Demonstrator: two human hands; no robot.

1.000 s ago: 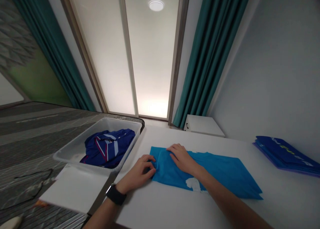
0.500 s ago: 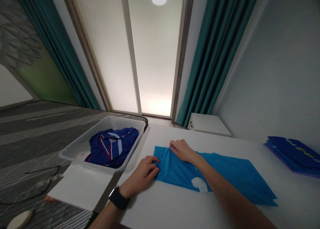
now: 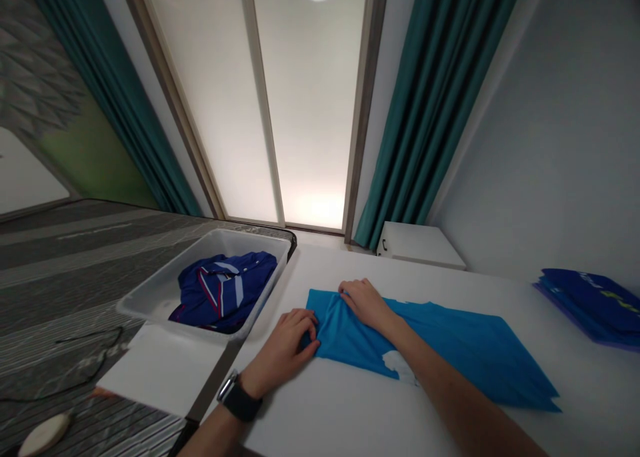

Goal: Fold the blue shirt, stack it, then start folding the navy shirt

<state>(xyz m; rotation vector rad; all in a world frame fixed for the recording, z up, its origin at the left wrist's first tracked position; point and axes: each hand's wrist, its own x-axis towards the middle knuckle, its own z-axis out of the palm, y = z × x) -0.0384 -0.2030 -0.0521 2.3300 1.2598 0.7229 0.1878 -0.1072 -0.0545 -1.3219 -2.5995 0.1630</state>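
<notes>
A bright blue T-shirt (image 3: 470, 344) with a white print lies in a long folded strip on the white table (image 3: 370, 417). At its left end, my left hand (image 3: 286, 342) has thumb and fingers closed on the edge; a dark watch is on that wrist. My right hand (image 3: 365, 302) grips the shirt along its far edge, fingers bent into the fabric and fingertips partly hidden. Small creases run through the cloth between both hands. My right forearm crosses above the shirt and covers part of its middle.
Left of the table stands a translucent plastic bin (image 3: 150, 290) holding a navy garment (image 3: 225, 290) with white and red stripes. Folded dark blue clothes (image 3: 590, 304) are stacked at the table's right. A white cabinet (image 3: 420, 242) stands beyond the far edge.
My left fingers have closed more tightly on the shirt's left edge, and the cloth beside them is slightly more bunched. My right hand stays nearly in place. The view shifts slightly.
</notes>
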